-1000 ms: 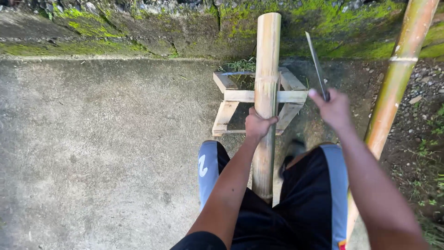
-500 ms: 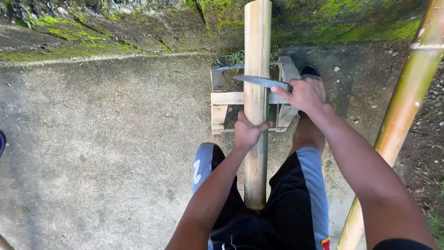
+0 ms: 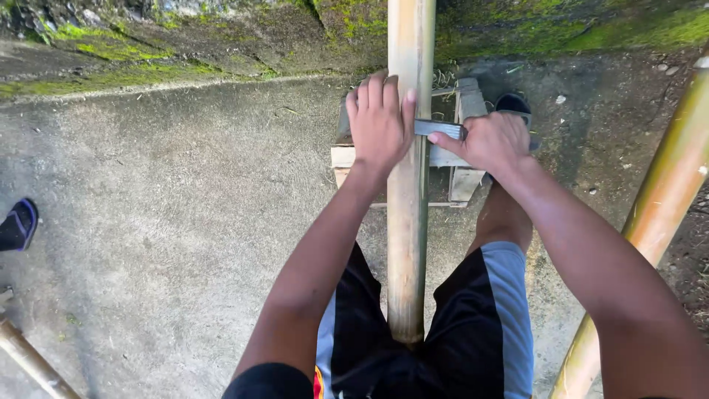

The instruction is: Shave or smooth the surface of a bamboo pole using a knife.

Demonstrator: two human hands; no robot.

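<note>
A pale bamboo pole point(image 3: 407, 222) stands nearly upright between my legs and runs up past the top of the view. My right hand point(image 3: 493, 140) grips the handle of a long knife point(image 3: 440, 128), whose grey blade lies crosswise against the pole. My left hand point(image 3: 378, 122) rests flat, fingers together, on the pole and over the far part of the blade, which it hides. Black and grey shorts point(image 3: 473, 325) cover my thighs either side of the pole.
A small wooden frame point(image 3: 458, 159) sits on the concrete ground point(image 3: 170, 214) behind the pole. A second bamboo pole point(image 3: 650, 222) leans along the right side. A mossy stone bank point(image 3: 185, 37) borders the far edge. A dark shoe point(image 3: 18, 224) shows at left, another pole end point(image 3: 29, 362) bottom left.
My right hand brought the knife down from raised to crosswise on the pole. My left hand slid up the pole and now presses flat over the blade.
</note>
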